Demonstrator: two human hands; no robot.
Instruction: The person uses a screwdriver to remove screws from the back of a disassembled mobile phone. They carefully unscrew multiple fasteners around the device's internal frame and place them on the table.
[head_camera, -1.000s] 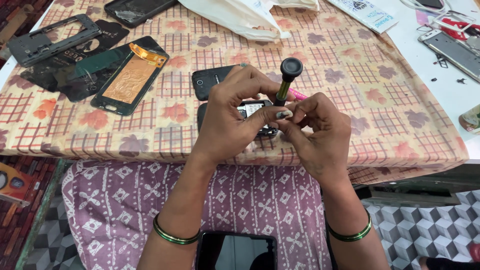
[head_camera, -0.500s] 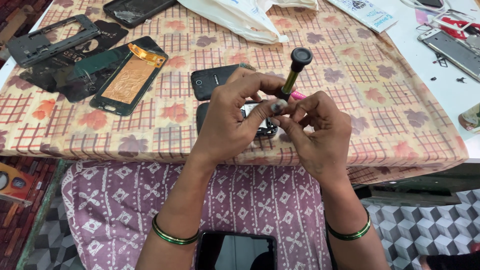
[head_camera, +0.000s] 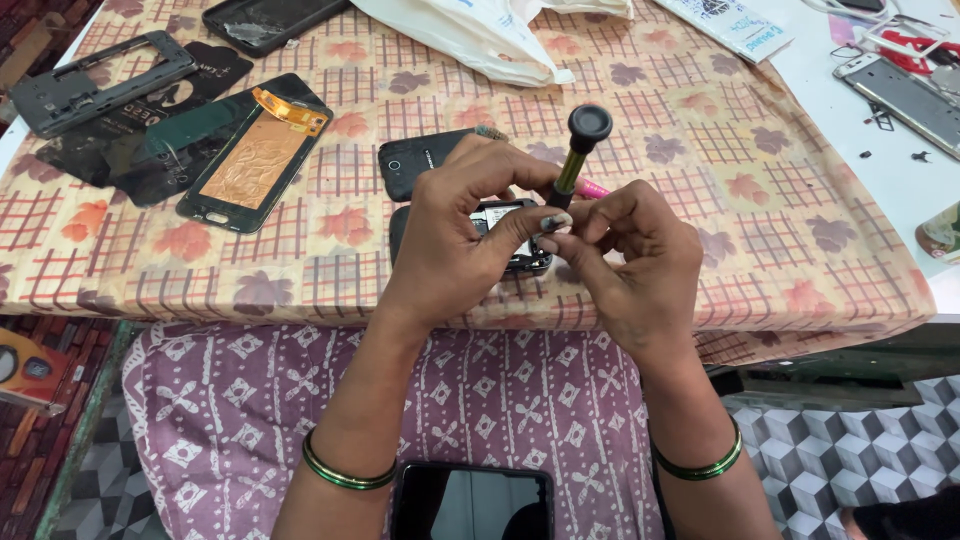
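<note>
**Screwdriver pinched in both hands above an opened phone**

Above the worktop's near edge, a small precision screwdriver is held tilted, its round black cap up and away, its tip end hidden between the fingers. The left hand is closed around the lower shaft, thumb pressed toward the tip. The right hand is also closed, its fingertips pinched at the same spot, as if the bit or a tiny screw is being handled; what sits there cannot be told. Both hands are kept directly over an opened phone lying flat on the checked tablecloth, likely so any small part dropped lands near it. Another dark phone lies just behind, touching or nearly so. Well apart to the left, a detached screen panel with copper backing and a phone frame are laid out flat. A white plastic bag lies at the far side. Another phone rests on the lap.
</note>
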